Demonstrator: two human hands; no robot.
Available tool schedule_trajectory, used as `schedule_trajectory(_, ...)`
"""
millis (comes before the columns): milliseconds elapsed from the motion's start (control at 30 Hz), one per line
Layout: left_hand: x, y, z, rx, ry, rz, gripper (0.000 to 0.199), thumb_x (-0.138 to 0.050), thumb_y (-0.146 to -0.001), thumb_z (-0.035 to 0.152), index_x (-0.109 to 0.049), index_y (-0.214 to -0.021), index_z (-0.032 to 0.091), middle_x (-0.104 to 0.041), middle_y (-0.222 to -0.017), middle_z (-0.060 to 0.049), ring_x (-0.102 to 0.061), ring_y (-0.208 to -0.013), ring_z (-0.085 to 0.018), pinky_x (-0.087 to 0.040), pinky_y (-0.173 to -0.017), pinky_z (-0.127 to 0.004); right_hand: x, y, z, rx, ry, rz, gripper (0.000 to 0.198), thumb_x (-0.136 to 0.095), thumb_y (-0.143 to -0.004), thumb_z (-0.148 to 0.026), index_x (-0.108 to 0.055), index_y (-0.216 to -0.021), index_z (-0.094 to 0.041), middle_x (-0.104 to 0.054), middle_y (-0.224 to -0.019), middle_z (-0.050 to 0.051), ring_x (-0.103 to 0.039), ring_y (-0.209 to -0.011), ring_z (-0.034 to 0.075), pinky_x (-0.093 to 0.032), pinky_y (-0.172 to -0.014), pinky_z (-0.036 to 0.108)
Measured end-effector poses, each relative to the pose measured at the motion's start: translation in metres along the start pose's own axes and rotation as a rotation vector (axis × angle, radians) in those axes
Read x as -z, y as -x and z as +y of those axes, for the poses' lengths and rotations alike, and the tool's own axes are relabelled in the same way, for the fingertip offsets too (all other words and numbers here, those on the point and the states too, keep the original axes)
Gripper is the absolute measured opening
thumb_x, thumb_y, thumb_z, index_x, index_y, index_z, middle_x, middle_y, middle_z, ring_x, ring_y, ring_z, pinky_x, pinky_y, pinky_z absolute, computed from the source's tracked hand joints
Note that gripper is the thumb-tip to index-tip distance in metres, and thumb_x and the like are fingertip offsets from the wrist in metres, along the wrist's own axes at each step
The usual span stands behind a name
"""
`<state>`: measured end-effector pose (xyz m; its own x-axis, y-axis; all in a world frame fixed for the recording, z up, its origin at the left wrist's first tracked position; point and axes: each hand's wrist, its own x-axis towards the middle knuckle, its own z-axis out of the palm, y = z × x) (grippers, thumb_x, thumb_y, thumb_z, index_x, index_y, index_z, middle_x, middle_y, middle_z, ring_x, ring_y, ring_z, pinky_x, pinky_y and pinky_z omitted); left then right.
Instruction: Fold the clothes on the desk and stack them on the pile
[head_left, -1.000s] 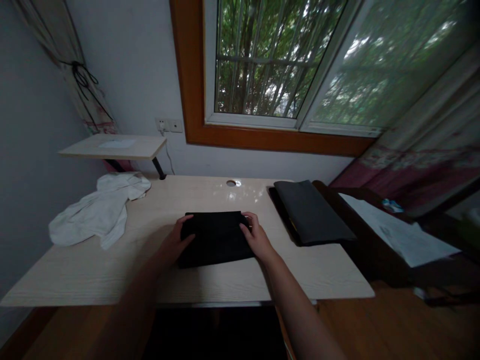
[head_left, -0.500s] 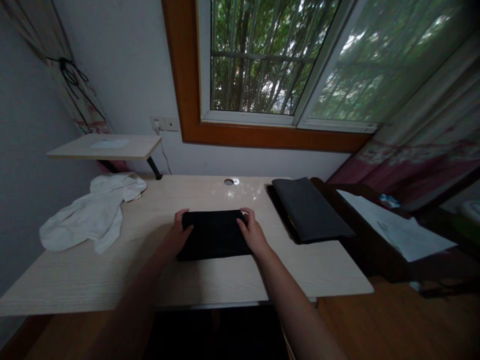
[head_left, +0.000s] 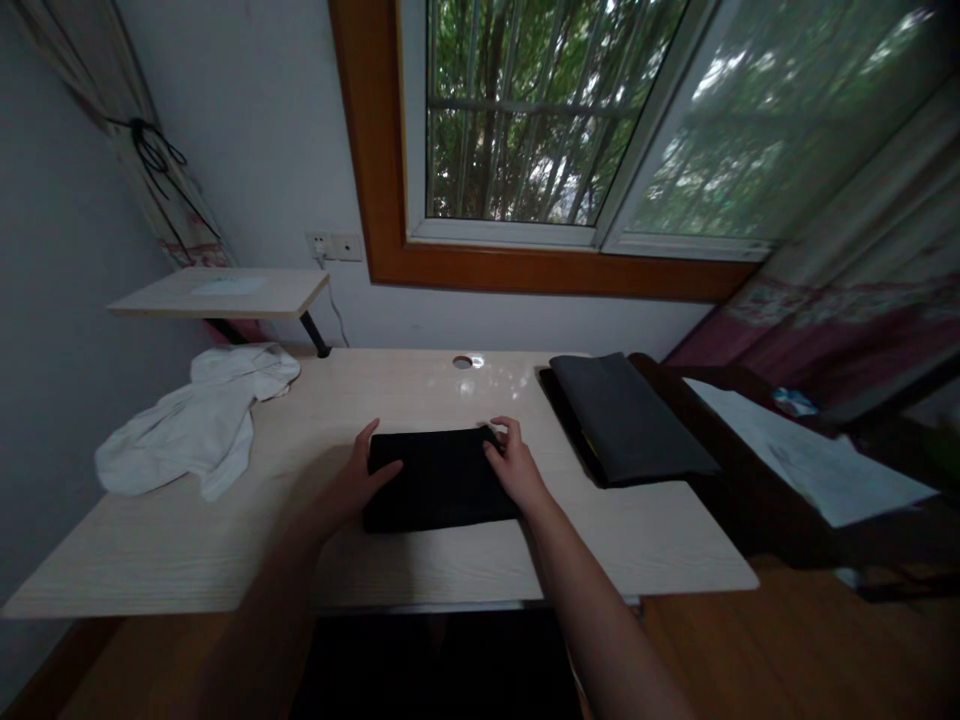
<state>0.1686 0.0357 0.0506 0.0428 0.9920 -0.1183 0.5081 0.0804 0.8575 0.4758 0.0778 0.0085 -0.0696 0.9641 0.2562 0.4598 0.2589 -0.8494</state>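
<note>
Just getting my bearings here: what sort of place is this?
Probably a study corner in a home: a pale desk below a window, with a tied-back curtain on the left.

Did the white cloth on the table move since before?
No. Judged against the black shelf leg, the white cloth lies in the same spot on the table; only the whole view shifted slightly.

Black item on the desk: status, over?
Left hand at left end, right hand at right end. Black item flat on desk. White cloth left, gray item right, both apart.
</note>
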Motion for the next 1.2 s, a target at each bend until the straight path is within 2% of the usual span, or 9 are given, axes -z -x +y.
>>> schedule_trajectory(100, -0.001, 0.008, 0.0, 0.011, -0.01, -0.012, 0.097, -0.066, -0.087, 0.055, -0.016, -0.163, 0.023, -0.039, -0.163, -0.02, -0.044, -0.147, -0.035, -0.036, -0.12, -0.053, 0.0, -0.001, 0.002, -0.016, -0.016, -0.003, 0.038, -0.052, -0.094, -0.034, -0.041, -0.129, -0.026, -0.071, -0.097, 0.005, -0.07, -0.084, 0.022, -0.052, -0.077, 0.033)
schedule_trajectory(233, -0.005, 0.013, -0.004, 0.044, -0.025, -0.016, 0.102, -0.069, -0.084, 0.049, -0.013, -0.164, 0.021, -0.041, -0.161, -0.02, -0.045, -0.146, -0.034, -0.036, -0.121, -0.051, -0.001, -0.002, 0.001, -0.03, 0.015, -0.002, 0.04, -0.052, -0.094, -0.035, -0.043, -0.131, -0.026, -0.07, -0.094, 0.003, -0.069, -0.081, 0.022, -0.05, -0.075, 0.032)
schedule_trajectory(433, -0.011, 0.008, -0.008, 0.033, 0.024, 0.008, 0.095, -0.065, -0.086, 0.04, -0.014, -0.164, 0.02, -0.041, -0.162, -0.019, -0.047, -0.145, -0.032, -0.034, -0.122, -0.05, -0.004, -0.003, 0.002, -0.045, 0.137, 0.066, 0.045, -0.052, -0.093, -0.036, -0.046, -0.136, -0.026, -0.064, -0.084, 0.0, -0.065, -0.073, 0.022, -0.047, -0.07, 0.032)
schedule_trajectory(600, -0.013, 0.003, -0.017, -0.001, 0.101, 0.053, 0.083, -0.056, -0.091, 0.038, -0.019, -0.163, 0.018, -0.03, -0.168, -0.016, -0.034, -0.153, -0.028, -0.025, -0.127, -0.049, -0.003, -0.004, 0.0, -0.047, 0.152, 0.068, 0.041, -0.051, -0.093, -0.036, -0.049, -0.133, -0.026, -0.062, -0.083, -0.001, -0.064, -0.073, 0.022, -0.047, -0.071, 0.032)
schedule_trajectory(833, -0.013, 0.0, -0.03, 0.044, 0.093, 0.143, 0.073, -0.045, -0.098, 0.041, -0.02, -0.163, 0.022, -0.04, -0.163, -0.014, -0.043, -0.148, -0.027, -0.034, -0.123, -0.048, -0.003, -0.004, 0.0, -0.055, 0.15, 0.076, 0.037, -0.053, -0.092, -0.036, -0.053, -0.127, -0.026, -0.065, -0.084, 0.0, -0.066, -0.076, 0.022, -0.049, -0.073, 0.032)
schedule_trajectory(1000, -0.01, -0.002, -0.035, 0.056, 0.125, 0.121, 0.075, -0.042, -0.099, 0.047, -0.014, -0.165, 0.025, -0.048, -0.158, -0.013, -0.055, -0.138, -0.026, -0.043, -0.116, -0.046, -0.004, -0.005, 0.002, -0.055, 0.143, 0.079, 0.034, -0.053, -0.093, -0.037, -0.056, -0.124, -0.025, -0.068, -0.088, 0.002, -0.068, -0.078, 0.023, -0.051, -0.075, 0.033)
schedule_trajectory(1200, -0.011, -0.001, -0.027, 0.084, 0.11, 0.152, 0.075, -0.042, -0.099, 0.048, -0.014, -0.165, 0.025, -0.046, -0.159, -0.013, -0.052, -0.14, -0.026, -0.04, -0.118, -0.046, -0.005, -0.006, 0.0, -0.065, 0.161, 0.098, 0.032, -0.053, -0.093, -0.037, -0.057, -0.123, -0.026, -0.07, -0.089, 0.002, -0.069, -0.079, 0.024, -0.052, -0.076, 0.034)
